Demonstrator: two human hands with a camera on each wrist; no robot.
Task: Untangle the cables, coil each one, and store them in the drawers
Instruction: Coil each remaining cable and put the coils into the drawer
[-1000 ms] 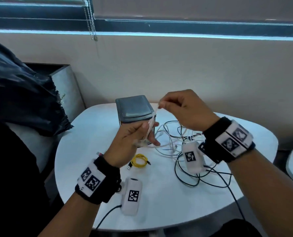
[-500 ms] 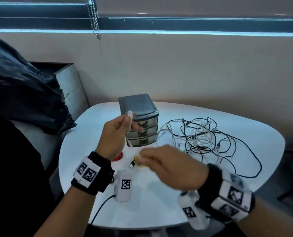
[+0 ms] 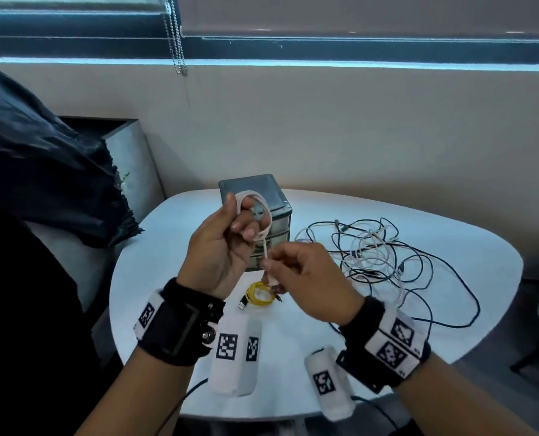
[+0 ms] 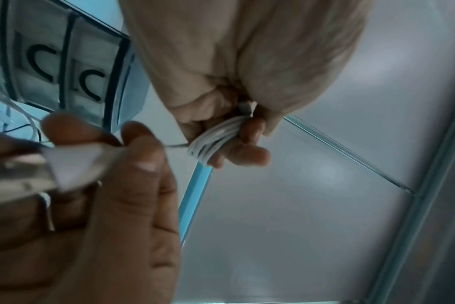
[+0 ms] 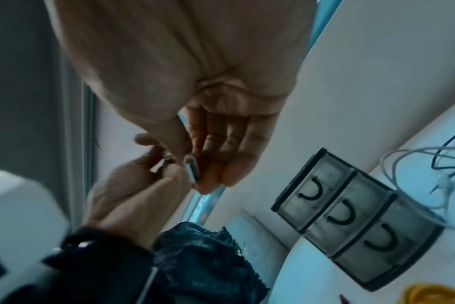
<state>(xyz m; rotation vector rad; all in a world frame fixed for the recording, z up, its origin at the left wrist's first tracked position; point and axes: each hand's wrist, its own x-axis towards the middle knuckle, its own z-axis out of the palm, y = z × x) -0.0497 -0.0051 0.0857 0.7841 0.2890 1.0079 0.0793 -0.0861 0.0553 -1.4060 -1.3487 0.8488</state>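
right hand (image 3: 309, 284) fingers pinch the white cable (image 3: 263, 228) by its plug end, tail running straight toward 12 o'clock; left hand (image 3: 221, 247) fingers curl through its upright coil, before the drawers (image 3: 274, 215).

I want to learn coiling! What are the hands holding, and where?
Left hand grips the white cable's coiled loops; right hand pinches its loose plug end.

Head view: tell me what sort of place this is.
Probably an office or lounge corner by a window: a rounded white table stands against a beige wall under a window blind with a beaded metal pull chain, beside a grey cushioned seat.
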